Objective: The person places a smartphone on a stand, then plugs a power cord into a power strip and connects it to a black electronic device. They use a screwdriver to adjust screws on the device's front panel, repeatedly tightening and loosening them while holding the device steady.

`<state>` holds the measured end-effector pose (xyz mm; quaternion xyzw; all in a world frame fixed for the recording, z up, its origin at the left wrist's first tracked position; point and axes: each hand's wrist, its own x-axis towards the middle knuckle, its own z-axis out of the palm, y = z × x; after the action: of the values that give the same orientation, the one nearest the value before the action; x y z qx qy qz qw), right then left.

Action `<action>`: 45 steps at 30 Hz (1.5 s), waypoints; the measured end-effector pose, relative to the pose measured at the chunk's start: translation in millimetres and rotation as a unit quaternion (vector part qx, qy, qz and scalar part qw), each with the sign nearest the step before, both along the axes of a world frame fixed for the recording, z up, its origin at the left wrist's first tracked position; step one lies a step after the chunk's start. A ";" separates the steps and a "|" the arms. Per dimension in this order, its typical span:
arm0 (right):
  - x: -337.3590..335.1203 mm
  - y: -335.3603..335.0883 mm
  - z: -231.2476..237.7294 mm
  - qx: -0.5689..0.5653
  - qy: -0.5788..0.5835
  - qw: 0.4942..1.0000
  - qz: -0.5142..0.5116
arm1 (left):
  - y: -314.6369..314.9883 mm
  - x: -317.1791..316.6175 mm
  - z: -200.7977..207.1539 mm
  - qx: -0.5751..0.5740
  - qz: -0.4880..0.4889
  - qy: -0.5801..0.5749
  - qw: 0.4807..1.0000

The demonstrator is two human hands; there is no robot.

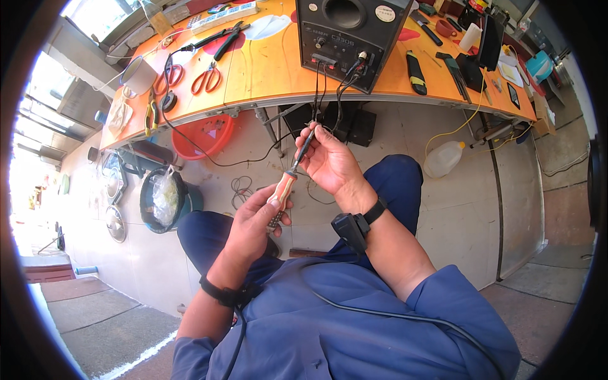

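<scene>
- The left hand (256, 218) is closed around the orange handle of a screwdriver (292, 171), held in front of the lap, below the tabletop's near edge.
- The right hand (329, 161) pinches thin black wires (320, 95) at the tool's tip, fingers curled shut.
- The wires run up to a black box (351, 35) at the near edge of the orange tabletop (266, 73).
- Under the tabletop's left end: a red basin (204, 136), and a dark bucket (161, 199) holding a clear bag.
- A white jug (443, 158) stands on the concrete floor (456, 209).
</scene>
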<state>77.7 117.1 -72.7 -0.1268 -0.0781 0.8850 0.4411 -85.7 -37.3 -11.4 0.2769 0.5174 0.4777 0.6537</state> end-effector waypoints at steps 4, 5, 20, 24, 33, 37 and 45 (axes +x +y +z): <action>-0.4 3.5 -1.1 -0.003 0.021 1.000 0.007 | 4.6 -0.6 -0.7 -0.007 0.005 -0.022 1.000; -0.8 4.1 -1.3 -0.005 0.020 1.000 0.006 | 6.0 -0.9 -0.9 -0.010 0.006 -0.028 1.000; -14.2 31.0 3.8 -0.037 0.027 0.998 -0.036 | 43.3 -5.3 -8.7 -0.024 -0.005 -0.112 0.993; -19.4 51.6 13.5 -0.024 0.021 0.996 -0.085 | 69.2 1.9 -1.1 -0.002 -0.002 -0.103 0.995; -17.6 76.1 19.7 -0.045 -0.035 0.981 -0.185 | 106.5 18.6 6.6 0.003 -0.023 -0.063 0.998; -22.4 86.6 22.0 -0.081 -0.029 0.976 -0.199 | 113.1 25.0 3.8 0.004 -0.002 -0.068 0.998; -25.3 93.3 31.3 -0.119 -0.081 0.966 -0.217 | 118.5 29.9 7.3 0.015 0.003 -0.020 1.000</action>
<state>52.4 210.4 -41.3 -0.2634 0.0223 0.7581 0.5962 -55.7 81.2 -4.1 0.2755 0.4982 0.4931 0.6578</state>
